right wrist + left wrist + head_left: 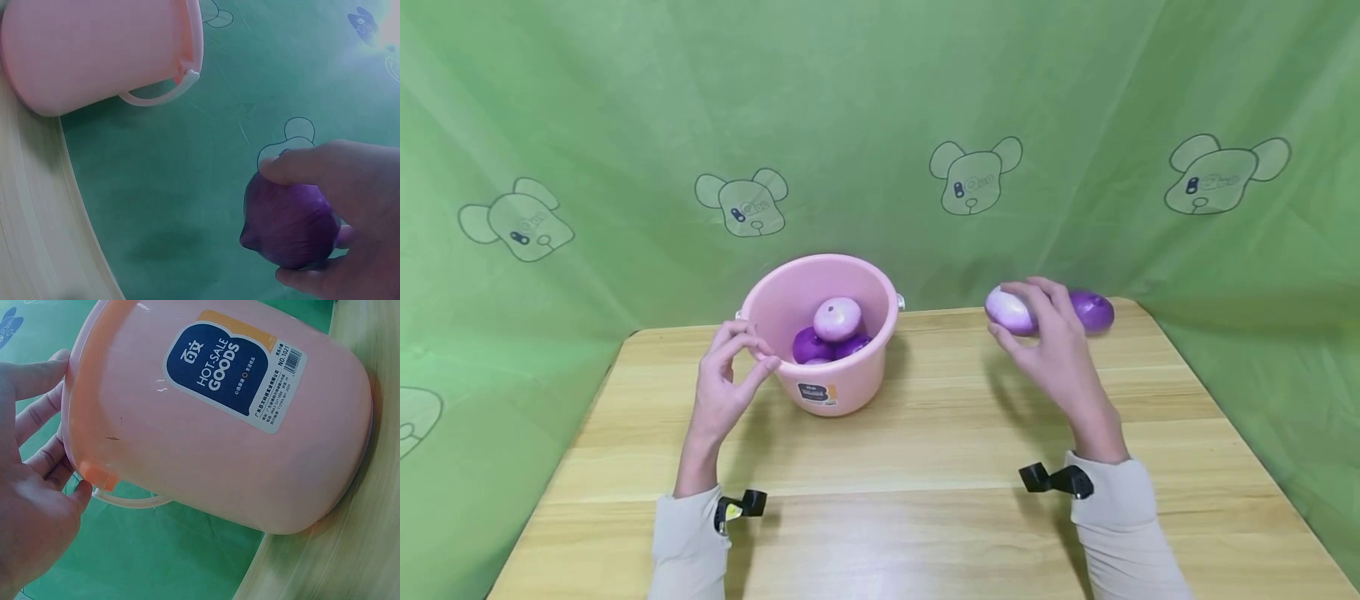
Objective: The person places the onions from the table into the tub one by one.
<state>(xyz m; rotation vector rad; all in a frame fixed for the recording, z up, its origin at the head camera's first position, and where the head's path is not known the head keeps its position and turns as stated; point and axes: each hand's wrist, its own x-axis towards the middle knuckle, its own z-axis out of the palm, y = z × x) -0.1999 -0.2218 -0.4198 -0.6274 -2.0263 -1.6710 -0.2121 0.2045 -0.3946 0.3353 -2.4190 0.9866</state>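
A pink plastic bucket (842, 387) stands upright on the table, and several purple onions lie inside it, a pale-topped onion (837, 319) uppermost. My left hand (726, 379) pinches the near left part of the bucket's rim between thumb and fingers. Over the table's far right side, my right hand (1051, 337) grips a purple onion (287, 219), thumb on one side and fingers on the other. Its pointed tip shows in the right wrist view. Just right of that hand, another purple onion (1093, 312) lies near the table's back edge, partly hidden behind the fingers.
The wooden table (910, 500) ends at a back edge close behind the bucket. A green cloth (865, 108) with outlined animal heads surrounds it at the back and sides. The bucket's pale handle (134, 501) hangs behind it, and a printed label (231, 372) faces the near side.
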